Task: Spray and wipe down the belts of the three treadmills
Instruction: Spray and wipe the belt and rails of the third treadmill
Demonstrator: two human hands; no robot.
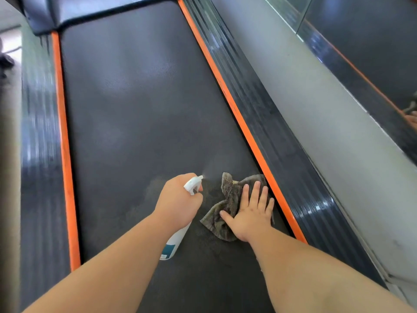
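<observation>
Grips the white plastic spray bottle with a teal label (pixel 178 239) in the left hand (pixel 178 199), fingers curled round the neck and trigger, above the near end of the black textured treadmill belt (pixel 140 98), toward 6 o'clock of the view. Presses the right hand (pixel 250 213) flat, fingers straight and spread, on the crumpled brown-grey cloth (pixel 228 197) just beside the bottle at its 3 o'clock, close against the right orange edge strip (pixel 243 123). Holds the hands near each other but apart, not touching.

Judged as spraying a fresh patch ahead of the cloth, going by a faint mist off the nozzle.

Tilts the bottle, long axis from base at 7 o'clock to white trigger nozzle (pixel 194 183) at 1 o'clock, spray aimed up the belt and slightly right, past the cloth's far edge. Belt lengthwise from 6 to 12 o'clock, with the black motor cover (pixel 94 14) at the 12 o'clock end.

To do this well: hold the nozzle low and over the belt, away from the ribbed black side rail (pixel 282 136) at 3 o'clock. Mist lightly and evenly, no pooling. Follow with the cloth in strokes across the full width, from one orange strip to the other, then work toward 12 o'clock. Flatten the cloth first for a broader wiping face. Don't skip the 9 o'clock half.
</observation>
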